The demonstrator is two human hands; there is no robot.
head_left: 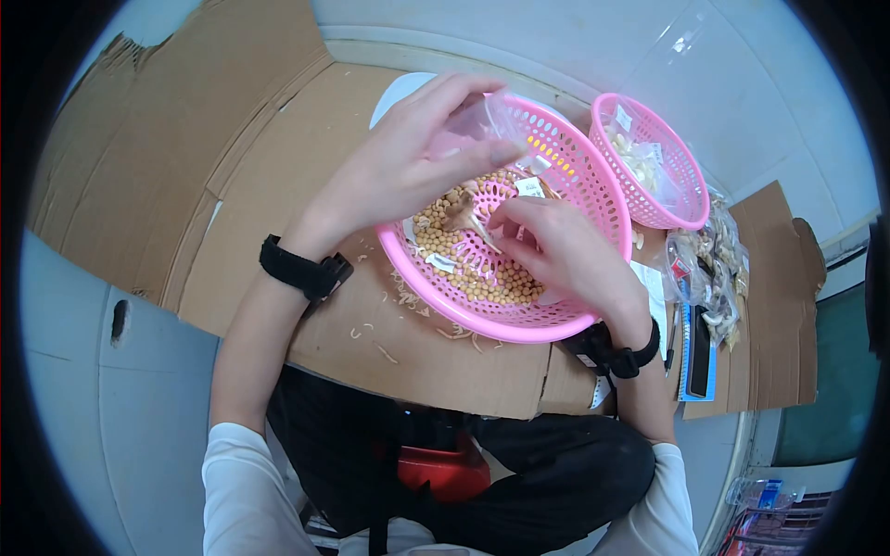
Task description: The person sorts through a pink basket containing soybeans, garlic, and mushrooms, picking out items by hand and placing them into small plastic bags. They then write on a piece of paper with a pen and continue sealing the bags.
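Observation:
My left hand (pixel 431 144) is curled round a clear plastic bag (pixel 487 125) above the far left rim of a large pink basket (pixel 616 199). Inside the basket, my right hand (pixel 565 246) has its fingers bent together at a pale brown, mushroom-shaped piece (pixel 471 220) with a thin stem. The fingertips meet that stem; their exact grip is partly hidden. Round yellowish beans (pixel 501 283) cover much of the basket floor, apparently in clear bags. White paper labels (pixel 529 187) lie among them.
Behind to the right stands a smaller pink basket (pixel 681 204) with bagged white pieces. Right of it are several filled clear bags (pixel 714 250), a blue notebook (pixel 700 385) and a dark phone-like object (pixel 699 338). Pale thin scraps (pixel 403 295) lie on the cardboard-covered table (pixel 417 371).

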